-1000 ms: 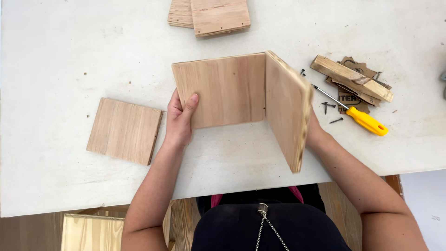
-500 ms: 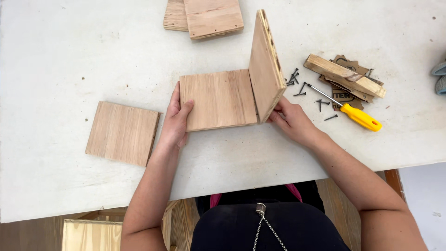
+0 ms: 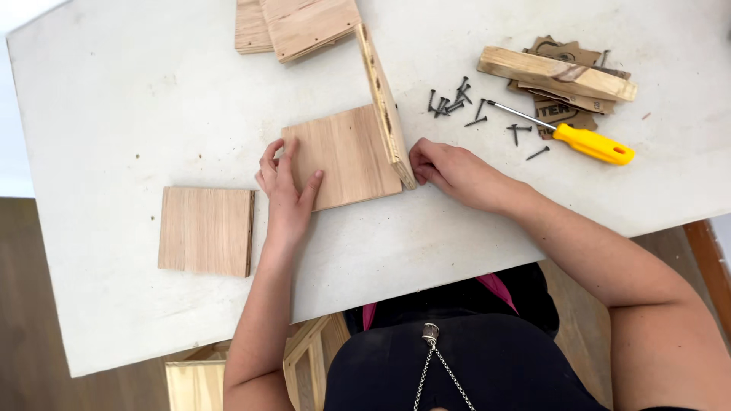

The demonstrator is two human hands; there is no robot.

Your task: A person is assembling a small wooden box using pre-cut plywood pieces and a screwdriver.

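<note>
— Nearest us, what do we have in hand at the white bench [image 3: 114,114]?

— We judge this the squaring-up step: two plywood pieces set at a right angle. Our left hand [image 3: 285,194] lies flat on the near left corner of the flat panel [image 3: 343,156], fingers [image 3: 289,164] spread and released, pressing down rather than gripping. Our right hand [image 3: 457,173] sits just beside the near end of the upright panel [image 3: 384,106], fingers curled loosely against its lower edge; it braces the board and closes around nothing.

— And where do the boards stand?

— The flat panel rests on the bench at centre. The upright panel stands on edge along its right side, touching it and running away from us, a row of small holes showing on its face.

— What does the next move call for, as we read it?

— Keeping the joint tight and flush while a fastener goes in, we think, which means freeing one hand without letting the upright panel tip.

— Farther out?

— To the left lies a spare square panel [image 3: 205,230], well apart. Beyond the right hand, loose dark screws [image 3: 453,103] are scattered, then a yellow-handled screwdriver [image 3: 579,139], then wood offcuts [image 3: 556,74] on brown card. At the far edge sits a stack of boards [image 3: 301,27].
</note>
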